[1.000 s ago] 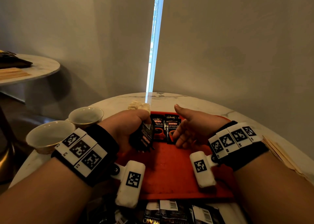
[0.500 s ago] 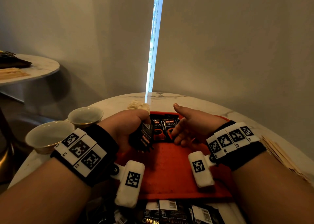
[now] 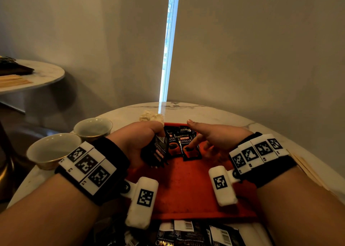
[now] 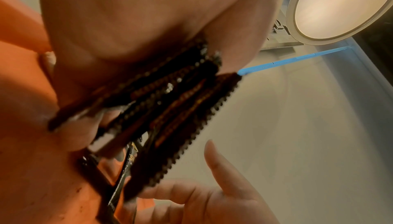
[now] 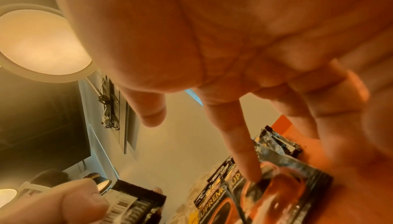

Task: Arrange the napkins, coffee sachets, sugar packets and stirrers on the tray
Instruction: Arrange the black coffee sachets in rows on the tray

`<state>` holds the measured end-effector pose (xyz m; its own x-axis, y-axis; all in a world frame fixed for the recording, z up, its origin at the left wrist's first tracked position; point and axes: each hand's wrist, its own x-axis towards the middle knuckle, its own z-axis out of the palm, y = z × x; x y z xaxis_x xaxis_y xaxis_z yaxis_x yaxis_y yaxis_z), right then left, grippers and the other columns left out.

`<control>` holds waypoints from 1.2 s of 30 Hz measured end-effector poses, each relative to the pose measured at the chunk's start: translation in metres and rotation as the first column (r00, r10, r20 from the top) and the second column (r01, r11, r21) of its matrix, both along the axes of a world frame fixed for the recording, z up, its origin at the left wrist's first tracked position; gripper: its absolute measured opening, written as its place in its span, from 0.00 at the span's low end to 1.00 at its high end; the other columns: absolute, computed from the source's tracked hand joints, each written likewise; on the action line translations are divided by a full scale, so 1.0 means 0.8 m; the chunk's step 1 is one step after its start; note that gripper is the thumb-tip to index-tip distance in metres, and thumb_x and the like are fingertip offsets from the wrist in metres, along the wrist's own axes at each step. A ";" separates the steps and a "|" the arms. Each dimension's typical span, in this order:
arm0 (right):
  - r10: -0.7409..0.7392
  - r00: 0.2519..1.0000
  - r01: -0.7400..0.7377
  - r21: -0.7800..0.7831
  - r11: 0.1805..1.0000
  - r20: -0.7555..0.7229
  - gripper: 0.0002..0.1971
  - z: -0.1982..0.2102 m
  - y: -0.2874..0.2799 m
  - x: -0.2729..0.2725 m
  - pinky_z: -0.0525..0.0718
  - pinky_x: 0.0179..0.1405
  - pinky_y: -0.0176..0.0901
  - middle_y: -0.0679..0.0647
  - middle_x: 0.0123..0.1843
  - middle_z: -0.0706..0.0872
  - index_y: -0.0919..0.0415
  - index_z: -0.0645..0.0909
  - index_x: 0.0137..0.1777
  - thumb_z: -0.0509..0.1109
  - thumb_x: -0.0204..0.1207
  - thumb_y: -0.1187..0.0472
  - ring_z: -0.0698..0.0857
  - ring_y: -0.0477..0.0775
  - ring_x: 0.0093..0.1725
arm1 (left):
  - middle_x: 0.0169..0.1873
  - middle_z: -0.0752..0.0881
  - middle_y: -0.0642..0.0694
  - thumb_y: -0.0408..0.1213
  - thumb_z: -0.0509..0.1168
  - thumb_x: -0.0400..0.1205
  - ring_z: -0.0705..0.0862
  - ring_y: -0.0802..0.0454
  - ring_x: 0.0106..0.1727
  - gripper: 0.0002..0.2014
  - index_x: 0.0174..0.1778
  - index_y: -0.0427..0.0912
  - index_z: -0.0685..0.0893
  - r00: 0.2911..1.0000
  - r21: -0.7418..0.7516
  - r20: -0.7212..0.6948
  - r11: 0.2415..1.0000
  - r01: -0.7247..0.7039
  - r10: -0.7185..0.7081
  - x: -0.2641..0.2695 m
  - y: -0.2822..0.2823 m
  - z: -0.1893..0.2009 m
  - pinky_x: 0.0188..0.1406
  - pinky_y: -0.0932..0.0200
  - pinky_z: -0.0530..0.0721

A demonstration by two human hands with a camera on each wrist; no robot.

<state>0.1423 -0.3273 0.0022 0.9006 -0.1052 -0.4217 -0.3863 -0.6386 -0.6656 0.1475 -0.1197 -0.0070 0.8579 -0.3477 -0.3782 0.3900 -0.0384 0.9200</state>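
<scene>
Hidden or unclear: the lower fingers of the right hand [image 3: 214,140] are blurred in the right wrist view; the loose sachets [image 3: 188,233] at the near desk edge are cut off by the frame and partly covered by the wrist cameras; the pale crumpled napkin [image 3: 151,116] beyond the tray is half concealed by the left hand [image 3: 138,143]; thin wooden stirrers [image 3: 306,168] at the right are largely masked by the right forearm.

Left hand: fingers curled around a stack of coffee sachets [image 4: 170,110], held upright over the left part of the tray; the serrated sachet edges fan out below the thumb in the left wrist view.

Right hand: fingers extended and relaxed, gripping nothing; thumb raised; the index fingertip [image 5: 252,175] presses the printed cup on the front coffee sachet [image 3: 190,149] lying flat on the tray; the other fingers hang just beside it.

Tray [image 3: 186,189]: red, on the marble desk [image 3: 214,111] between both forearms; at its far end lie several overlapping black sachets, face up; the near half is bare red surface.

Beside the tray: two pale cups [image 3: 54,148] stand on the desk at the left, near the left wrist; a second round table [image 3: 43,76] stands well apart at far left, carrying a dark object and light wooden sticks, both too small to identify.
</scene>
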 end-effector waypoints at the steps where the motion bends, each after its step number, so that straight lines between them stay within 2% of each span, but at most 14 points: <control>1: 0.004 1.000 -0.004 -0.001 1.000 0.002 0.40 0.001 0.002 -0.002 0.80 0.42 0.47 0.58 0.53 0.80 0.51 0.93 0.49 0.57 0.68 0.17 0.82 0.57 0.43 | 0.26 0.86 0.36 0.32 0.55 0.84 0.85 0.43 0.22 0.07 0.51 0.34 0.77 1.000 0.000 -0.003 1.000 0.003 -0.003 0.000 0.000 0.000 0.31 0.53 0.84; 3: -0.006 1.000 0.006 0.029 1.000 -0.003 0.38 0.007 0.005 -0.008 0.81 0.37 0.42 0.58 0.58 0.80 0.52 0.92 0.53 0.58 0.71 0.21 0.83 0.56 0.44 | 0.27 0.86 0.35 0.32 0.56 0.84 0.85 0.42 0.24 0.08 0.52 0.33 0.78 1.000 -0.003 -0.011 1.000 0.002 -0.002 0.001 0.001 -0.001 0.32 0.52 0.84; 4: -0.010 1.000 0.011 0.056 0.998 -0.011 0.37 0.009 0.005 -0.011 0.80 0.31 0.38 0.58 0.57 0.79 0.54 0.91 0.57 0.58 0.73 0.23 0.84 0.54 0.39 | 0.28 0.86 0.35 0.32 0.56 0.84 0.85 0.42 0.25 0.08 0.52 0.33 0.78 1.000 -0.007 -0.015 1.000 0.001 -0.001 0.001 0.001 -0.001 0.34 0.52 0.84; 6: -0.018 1.000 0.019 0.114 0.993 -0.011 0.35 0.009 0.003 -0.013 0.77 0.20 0.33 0.57 0.51 0.79 0.58 0.87 0.64 0.59 0.78 0.29 0.84 0.47 0.23 | 0.29 0.87 0.34 0.32 0.56 0.83 0.86 0.41 0.26 0.09 0.54 0.33 0.78 1.000 -0.020 -0.022 1.000 0.004 -0.005 0.002 0.002 -0.002 0.36 0.51 0.84; 8: -0.017 1.000 0.016 0.122 0.992 0.010 0.32 0.009 0.006 -0.015 0.76 0.18 0.31 0.55 0.45 0.79 0.59 0.84 0.65 0.59 0.81 0.32 0.82 0.45 0.18 | 0.31 0.87 0.33 0.32 0.56 0.83 0.86 0.41 0.26 0.10 0.56 0.32 0.78 1.000 -0.031 -0.028 1.000 0.005 -0.006 0.002 0.001 -0.002 0.34 0.51 0.85; 10: -0.011 1.000 0.011 0.137 0.990 -0.002 0.32 0.009 0.013 -0.018 0.80 0.22 0.36 0.55 0.45 0.79 0.60 0.83 0.65 0.60 0.80 0.32 0.86 0.48 0.23 | 0.31 0.88 0.33 0.32 0.56 0.84 0.87 0.41 0.25 0.10 0.56 0.32 0.79 0.999 -0.040 -0.031 0.999 0.007 -0.008 0.001 0.000 -0.001 0.30 0.53 0.86; 13: -0.018 0.998 0.029 0.166 0.986 -0.068 0.33 0.010 0.021 -0.019 0.83 0.37 0.49 0.56 0.51 0.78 0.59 0.79 0.63 0.59 0.77 0.29 0.85 0.63 0.47 | 0.31 0.89 0.35 0.32 0.55 0.85 0.88 0.43 0.25 0.10 0.56 0.33 0.78 0.999 -0.035 -0.022 0.999 0.022 -0.023 0.000 -0.001 0.000 0.30 0.52 0.87; 15: -0.025 0.998 0.037 0.184 0.982 -0.065 0.31 0.010 0.025 -0.017 0.83 0.41 0.54 0.57 0.53 0.77 0.55 0.75 0.63 0.57 0.78 0.28 0.83 0.65 0.49 | 0.29 0.89 0.37 0.32 0.54 0.86 0.88 0.45 0.25 0.09 0.56 0.34 0.78 0.999 -0.017 -0.013 0.999 0.033 -0.033 -0.002 0.000 0.001 0.34 0.52 0.86; 18: -0.018 0.998 0.028 0.189 0.981 -0.053 0.34 0.006 0.029 -0.013 0.83 0.59 0.62 0.61 0.71 0.76 0.48 0.73 0.72 0.55 0.76 0.25 0.82 0.74 0.62 | 0.27 0.89 0.39 0.32 0.54 0.86 0.87 0.46 0.23 0.09 0.54 0.34 0.78 0.999 -0.001 -0.008 0.999 0.043 -0.043 -0.004 -0.001 0.003 0.34 0.53 0.84; 22: -0.034 0.997 0.050 0.231 0.972 -0.070 0.26 0.002 0.033 -0.011 0.86 0.53 0.59 0.59 0.73 0.78 0.41 0.77 0.59 0.55 0.76 0.24 0.84 0.72 0.59 | 0.25 0.88 0.39 0.32 0.54 0.86 0.87 0.47 0.22 0.08 0.54 0.34 0.77 0.999 -0.004 -0.011 0.999 0.042 -0.042 -0.005 -0.002 0.003 0.31 0.55 0.84; 25: -0.040 0.998 0.050 0.202 0.978 -0.054 0.36 0.002 0.030 -0.009 0.80 0.67 0.66 0.63 0.79 0.72 0.50 0.73 0.75 0.55 0.77 0.25 0.78 0.77 0.69 | 0.25 0.88 0.38 0.31 0.53 0.86 0.87 0.47 0.21 0.09 0.53 0.34 0.77 0.999 -0.011 -0.015 0.999 0.043 -0.044 -0.005 -0.003 0.003 0.28 0.57 0.85; 27: -0.060 0.997 0.069 0.209 0.976 -0.049 0.41 0.004 0.030 -0.010 0.77 0.66 0.65 0.66 0.82 0.68 0.55 0.68 0.82 0.55 0.78 0.27 0.73 0.80 0.74 | 0.26 0.87 0.38 0.31 0.53 0.86 0.86 0.46 0.22 0.08 0.52 0.33 0.77 0.999 -0.014 -0.016 0.999 0.036 -0.036 -0.004 -0.002 0.003 0.28 0.56 0.86; 31: -0.095 0.993 0.108 0.244 0.964 -0.063 0.40 0.008 0.029 -0.014 0.75 0.67 0.65 0.66 0.84 0.65 0.58 0.66 0.83 0.55 0.80 0.30 0.70 0.80 0.77 | 0.32 0.86 0.33 0.32 0.57 0.83 0.85 0.40 0.29 0.09 0.55 0.32 0.77 1.000 -0.011 -0.013 1.000 0.002 -0.002 0.001 0.001 0.000 0.36 0.49 0.85; 36: -0.104 0.994 0.110 0.214 0.971 -0.037 0.44 0.012 0.029 -0.014 0.76 0.67 0.65 0.64 0.84 0.66 0.60 0.65 0.85 0.55 0.79 0.27 0.74 0.79 0.73 | 0.32 0.85 0.33 0.32 0.56 0.84 0.84 0.40 0.30 0.08 0.50 0.32 0.78 0.999 -0.012 -0.039 1.000 0.002 -0.003 0.003 0.000 -0.002 0.31 0.52 0.86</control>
<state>0.1309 -0.3038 0.0116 0.8776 -0.1047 -0.4677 -0.4633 -0.4353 -0.7719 0.1502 -0.1199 -0.0082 0.8417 -0.3545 -0.4073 0.4256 -0.0287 0.9045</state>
